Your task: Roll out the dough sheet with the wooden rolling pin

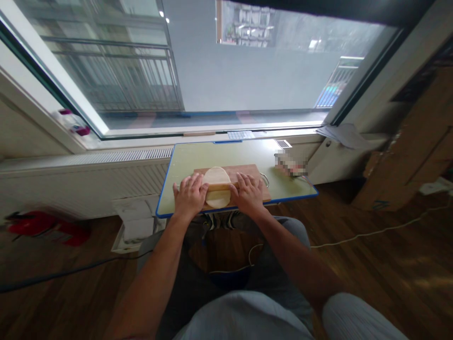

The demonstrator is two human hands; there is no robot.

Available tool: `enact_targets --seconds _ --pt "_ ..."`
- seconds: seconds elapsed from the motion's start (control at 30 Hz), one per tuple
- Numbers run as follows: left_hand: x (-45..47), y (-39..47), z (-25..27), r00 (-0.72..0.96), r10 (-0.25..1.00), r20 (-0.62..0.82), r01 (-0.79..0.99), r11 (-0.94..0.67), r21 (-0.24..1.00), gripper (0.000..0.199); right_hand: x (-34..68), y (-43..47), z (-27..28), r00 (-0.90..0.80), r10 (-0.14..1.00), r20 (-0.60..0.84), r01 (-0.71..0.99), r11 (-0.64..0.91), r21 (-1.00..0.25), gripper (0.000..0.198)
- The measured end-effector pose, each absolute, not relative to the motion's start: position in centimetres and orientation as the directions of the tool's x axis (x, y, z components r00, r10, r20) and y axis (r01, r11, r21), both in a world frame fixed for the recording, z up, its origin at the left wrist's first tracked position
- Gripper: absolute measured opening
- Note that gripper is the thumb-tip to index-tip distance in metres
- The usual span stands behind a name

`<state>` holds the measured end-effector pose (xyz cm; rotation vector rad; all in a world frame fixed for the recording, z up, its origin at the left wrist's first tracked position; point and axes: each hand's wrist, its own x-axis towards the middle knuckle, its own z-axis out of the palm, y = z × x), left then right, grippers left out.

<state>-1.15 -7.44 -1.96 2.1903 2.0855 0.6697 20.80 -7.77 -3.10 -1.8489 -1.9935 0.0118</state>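
Note:
A round, flat sheet of pale dough (217,175) lies on a wooden cutting board (251,171). Across the dough runs a wooden rolling pin (223,187), with dough showing both above and below it. My left hand (191,191) is curled over the pin's left end, thumb toward the middle. On the right end rests my right hand (249,190), its fingers bent over the pin, which they partly hide. A metal handle (264,180) sticks out at the board's right side.
The board sits on a small table (184,156) with a blue edge, below a window. A blurred-out item (290,164) lies at the table's right. A red fire extinguisher (46,227) is on the floor at left; a cardboard box (399,156) stands right.

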Motion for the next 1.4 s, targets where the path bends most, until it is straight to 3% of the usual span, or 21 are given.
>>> enact_targets --seconds 0.37,0.97,1.13,1.4 --pt "-1.1 -4.6 -1.7 0.000 0.953 0.303 0.952 -0.092 0.291 0.049 20.6 -5.1 -1.3 -0.049 0.971 0.236 0.953 0.117 -0.280 0.058" --pt "-0.9 -0.2 -0.7 -0.029 0.973 0.230 0.968 -0.031 0.250 0.048 20.9 -1.1 -0.8 -0.170 0.936 0.307 0.967 0.218 -0.129 0.055" --pt "-0.7 0.4 -0.8 -0.028 0.973 0.229 0.965 -0.033 0.259 0.047 20.4 -0.8 -0.6 -0.082 0.950 0.300 0.974 0.140 -0.176 0.052" --pt "-0.4 -3.7 -2.0 -0.030 0.933 0.359 0.946 -0.090 0.313 0.047 20.7 -4.4 -2.2 -0.032 0.961 0.276 0.948 0.117 -0.298 0.055"
